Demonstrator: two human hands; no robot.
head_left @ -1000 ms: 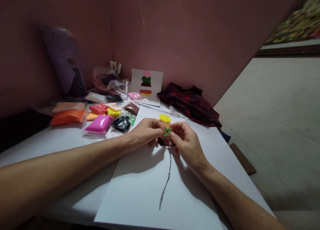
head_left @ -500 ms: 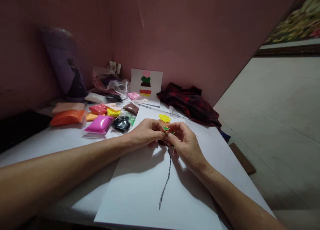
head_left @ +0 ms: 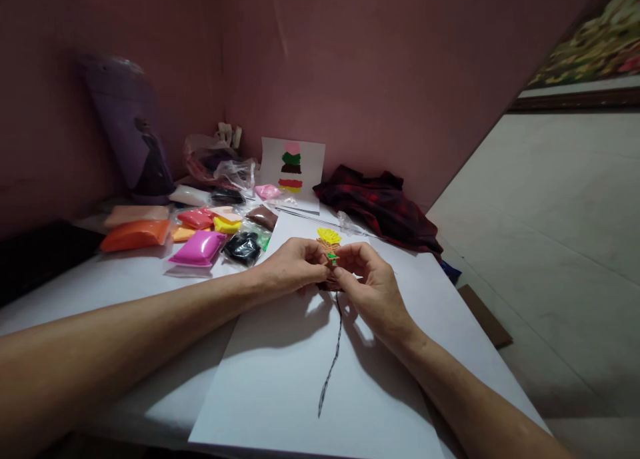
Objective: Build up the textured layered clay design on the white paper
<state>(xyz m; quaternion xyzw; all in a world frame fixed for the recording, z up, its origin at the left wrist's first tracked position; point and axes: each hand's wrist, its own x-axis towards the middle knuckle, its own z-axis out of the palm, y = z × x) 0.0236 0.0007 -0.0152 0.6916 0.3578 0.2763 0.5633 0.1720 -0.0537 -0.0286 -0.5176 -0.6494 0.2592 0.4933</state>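
Note:
My left hand (head_left: pixel 300 264) and my right hand (head_left: pixel 369 278) meet over a large white sheet (head_left: pixel 300 392). Fingers of both pinch a small brown and green clay piece (head_left: pixel 331 259) between them; its exact shape is too small to tell. Just beyond the fingertips, a yellow clay tuft (head_left: pixel 329 236) lies on the sheet with brown strands below it. Dark brown clay (head_left: pixel 329 286) shows under my hands. From there a thin dark wavy line (head_left: pixel 336 356) runs down the sheet toward me.
Several coloured clay packets, among them a magenta one (head_left: pixel 198 248) and an orange one (head_left: pixel 136 236), lie at the left. A card with colour patches (head_left: pixel 311 162) leans on the wall. Dark red plaid cloth (head_left: pixel 377 202) lies behind; a purple container (head_left: pixel 123 126) stands back left.
My right fingertips have shifted slightly, and the green part of the small piece has turned a little between my fingers. Everything else looks the same.

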